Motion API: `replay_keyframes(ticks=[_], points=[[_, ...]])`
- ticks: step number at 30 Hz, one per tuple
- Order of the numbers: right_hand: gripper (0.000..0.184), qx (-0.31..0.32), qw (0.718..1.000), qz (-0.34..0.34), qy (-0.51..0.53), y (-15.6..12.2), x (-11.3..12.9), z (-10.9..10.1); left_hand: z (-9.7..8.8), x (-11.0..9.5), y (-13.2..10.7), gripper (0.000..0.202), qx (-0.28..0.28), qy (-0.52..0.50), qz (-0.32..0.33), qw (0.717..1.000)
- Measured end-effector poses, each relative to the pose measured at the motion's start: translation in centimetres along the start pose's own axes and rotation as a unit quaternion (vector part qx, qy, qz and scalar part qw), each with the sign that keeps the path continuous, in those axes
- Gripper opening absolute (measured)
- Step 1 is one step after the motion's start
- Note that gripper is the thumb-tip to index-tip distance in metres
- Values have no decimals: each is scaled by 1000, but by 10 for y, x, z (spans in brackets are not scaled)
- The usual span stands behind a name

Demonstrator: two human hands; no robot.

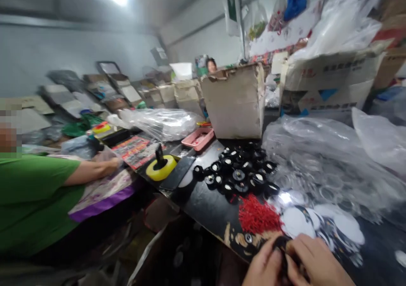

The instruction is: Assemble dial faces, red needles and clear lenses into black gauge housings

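My left hand [264,267] and my right hand [315,262] meet at the bottom edge, fingers pinched together on a small black round part [282,246]. Just beyond them lies a heap of thin red pieces [256,216] on the black table [206,203]. White round discs [320,224] are spread to the right of the red heap. Farther back sits a pile of black round parts with shiny centres [242,172].
A large clear plastic bag [330,163] covers the table's right side. A cardboard box [236,102] stands behind the black parts, with a pink tray [198,139] and a yellow ring tool [161,167] to its left. A person in a green shirt [31,201] works at left.
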State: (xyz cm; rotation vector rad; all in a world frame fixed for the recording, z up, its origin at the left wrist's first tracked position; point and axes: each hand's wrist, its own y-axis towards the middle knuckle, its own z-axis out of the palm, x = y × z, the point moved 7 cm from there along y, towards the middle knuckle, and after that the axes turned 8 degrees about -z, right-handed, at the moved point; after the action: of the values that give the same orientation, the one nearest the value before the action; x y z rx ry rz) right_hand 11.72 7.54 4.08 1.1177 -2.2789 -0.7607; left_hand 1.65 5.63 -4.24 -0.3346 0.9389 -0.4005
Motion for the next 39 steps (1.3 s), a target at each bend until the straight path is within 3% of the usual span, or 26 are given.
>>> replay_keyframes(ticks=[2,4,6,8,10,13,17,21,29,33,39], points=[[16,32,995,92,8,2,1,-6,11,2,-10,44,-10,-59,-41,997],[13,89,977,189,40,3,-3,-5,9,0,-15,39,-57,-65,-55,995],[12,148,948,268,88,2,-12,0,-1,-3,-12,36,-100,-1,-48,994],[11,188,922,301,152,-1,-24,4,-10,-4,-4,37,-102,89,-36,990],[11,190,915,305,182,-1,-41,1,-14,0,5,36,-77,112,-37,990],[14,161,937,302,71,7,-78,-8,-14,3,12,33,-52,30,-45,997],[34,231,940,235,-93,27,-107,14,-11,1,14,32,-53,-30,-42,997],[30,239,931,246,-129,34,-125,26,-11,-1,12,33,-43,-57,-52,996],[24,207,945,237,-92,18,-116,0,-2,-9,19,26,-3,-111,-100,989],[19,213,943,242,-81,11,-113,1,-1,-8,22,23,-2,-117,-101,988],[31,241,927,271,-98,13,-121,6,-1,-8,20,21,6,-109,-76,991]])
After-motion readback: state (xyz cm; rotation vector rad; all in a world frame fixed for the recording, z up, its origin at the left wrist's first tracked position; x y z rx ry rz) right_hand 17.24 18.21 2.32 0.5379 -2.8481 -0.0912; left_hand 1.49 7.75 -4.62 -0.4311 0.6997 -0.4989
